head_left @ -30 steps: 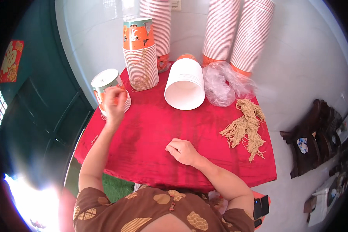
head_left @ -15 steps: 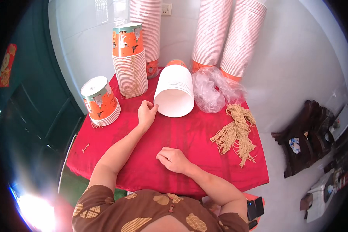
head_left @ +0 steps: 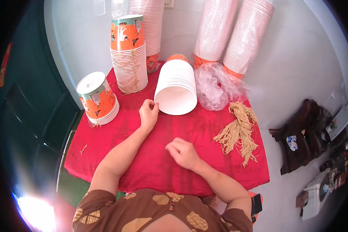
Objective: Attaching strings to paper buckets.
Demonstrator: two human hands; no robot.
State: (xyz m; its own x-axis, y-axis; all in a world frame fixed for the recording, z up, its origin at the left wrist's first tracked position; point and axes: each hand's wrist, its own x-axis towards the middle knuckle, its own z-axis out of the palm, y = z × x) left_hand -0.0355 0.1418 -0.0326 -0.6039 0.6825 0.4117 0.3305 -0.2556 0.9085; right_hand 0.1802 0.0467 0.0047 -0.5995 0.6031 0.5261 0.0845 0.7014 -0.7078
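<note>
A stack of white-lined paper buckets lies on its side on the table, its open mouth facing me. My left hand is closed at the left edge of the mouth, thumb and fingers pinched on the nearest bucket's rim. My right hand hovers over the cloth below the mouth, fingers curled in, slightly blurred, with nothing visible in them. To the right, a bundle of tan twine is spread on the cloth, beside a crumpled clear plastic bag that touches the lying stack.
A short upside-down stack of orange printed buckets stands at the left. Behind it rises a taller stack tied with twine. Tall plastic-wrapped stacks lean on the wall. A red cloth covers the table; a twine scrap lies on it.
My right hand has moved forward and a little right. More rims now show spaced along the lying stack. My left hand stays at the rim, and the view has shifted slightly.
</note>
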